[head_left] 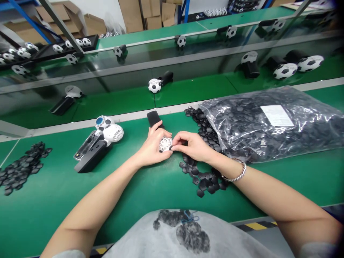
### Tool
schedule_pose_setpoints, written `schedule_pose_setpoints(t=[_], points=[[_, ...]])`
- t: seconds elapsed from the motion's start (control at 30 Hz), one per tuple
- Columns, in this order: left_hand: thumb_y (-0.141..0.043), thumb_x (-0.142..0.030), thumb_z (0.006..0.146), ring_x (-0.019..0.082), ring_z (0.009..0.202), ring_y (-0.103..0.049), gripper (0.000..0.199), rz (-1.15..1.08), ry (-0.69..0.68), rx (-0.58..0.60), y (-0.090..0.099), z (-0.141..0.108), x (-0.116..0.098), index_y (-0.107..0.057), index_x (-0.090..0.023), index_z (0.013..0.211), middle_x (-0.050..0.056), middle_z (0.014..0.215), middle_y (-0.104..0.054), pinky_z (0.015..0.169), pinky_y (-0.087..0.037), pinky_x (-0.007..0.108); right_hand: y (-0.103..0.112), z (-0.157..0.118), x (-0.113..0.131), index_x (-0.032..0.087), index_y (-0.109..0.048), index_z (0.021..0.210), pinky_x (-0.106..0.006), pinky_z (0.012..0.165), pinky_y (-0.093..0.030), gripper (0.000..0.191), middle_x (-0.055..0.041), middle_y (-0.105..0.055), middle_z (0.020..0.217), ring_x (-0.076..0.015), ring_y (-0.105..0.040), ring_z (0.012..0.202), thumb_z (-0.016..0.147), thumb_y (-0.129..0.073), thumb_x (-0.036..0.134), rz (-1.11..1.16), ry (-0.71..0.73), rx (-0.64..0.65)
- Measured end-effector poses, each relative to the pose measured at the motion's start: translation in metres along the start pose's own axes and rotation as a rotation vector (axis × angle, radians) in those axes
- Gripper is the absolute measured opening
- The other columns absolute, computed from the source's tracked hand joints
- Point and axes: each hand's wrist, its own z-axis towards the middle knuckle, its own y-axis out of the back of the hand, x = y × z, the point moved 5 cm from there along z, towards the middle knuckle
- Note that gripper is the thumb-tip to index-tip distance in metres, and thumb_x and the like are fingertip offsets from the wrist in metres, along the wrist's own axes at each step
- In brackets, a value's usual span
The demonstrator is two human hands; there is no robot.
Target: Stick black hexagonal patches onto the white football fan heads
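My left hand is wrapped round a white soccer-ball-shaped head, whose black handle sticks out beyond the fingers. At the ball's right side, my right hand pinches a small black piece against it; the fingertips cover most of that piece. Just right of the hands lie loose black pentagon pieces, spilling from a clear plastic bag full of them. To the left, two more ball-headed units with black handles rest on the green table, one with a blue round spot.
Another pile of black pentagons lies at the far left. Behind a metal rail, a green conveyor belt carries several ball-headed units. On the far side stand a black tray of balls and cardboard boxes.
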Motion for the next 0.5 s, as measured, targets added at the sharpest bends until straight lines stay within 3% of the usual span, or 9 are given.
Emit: schedule_pose_setpoints(t=[0.17, 0.3, 0.4, 0.5], points=[[-0.060, -0.019, 0.063, 0.029, 0.132, -0.021, 0.035, 0.005, -0.040, -0.005, -0.001, 0.003, 0.001, -0.045, -0.022, 0.095, 0.004, 0.103, -0.058, 0.108, -0.012, 0.056, 0.003, 0.005, -0.003, 0.015, -0.057, 0.069, -0.021, 0.058, -0.041, 0.012, 0.0024, -0.055, 0.066, -0.0090, -0.049, 0.060, 0.070, -0.067, 0.022, -0.006, -0.073, 0.028], [-0.063, -0.021, 0.064, 0.029, 0.132, -0.019, 0.038, -0.005, -0.094, 0.053, 0.001, 0.002, -0.002, -0.048, -0.022, 0.098, 0.007, 0.118, -0.048, 0.107, -0.019, 0.050, 0.016, 0.000, 0.002, 0.016, -0.060, 0.073, -0.021, 0.058, -0.039, 0.012, 0.0012, -0.057, 0.069, -0.0098, -0.051, 0.061, 0.070, -0.067, 0.025, -0.288, -0.130, 0.172], [-0.072, -0.036, 0.059, 0.034, 0.129, -0.018, 0.047, 0.054, 0.038, 0.018, 0.006, -0.002, 0.003, -0.054, -0.024, 0.101, 0.010, 0.132, -0.026, 0.104, -0.024, 0.052, 0.027, -0.006, 0.005, 0.019, -0.064, 0.085, -0.023, 0.063, -0.039, 0.015, -0.0025, -0.060, 0.085, -0.0134, -0.054, 0.072, 0.071, -0.068, 0.024, -0.618, -0.173, 0.220], [-0.076, -0.046, 0.053, 0.036, 0.126, -0.023, 0.059, 0.068, 0.162, -0.011, 0.011, -0.005, 0.009, -0.057, -0.027, 0.105, 0.010, 0.127, -0.024, 0.103, -0.026, 0.054, 0.027, -0.009, 0.004, 0.019, -0.064, 0.087, -0.023, 0.063, -0.038, 0.012, -0.0036, -0.059, 0.087, -0.0137, -0.054, 0.073, 0.075, -0.062, 0.019, -0.740, -0.227, 0.257]])
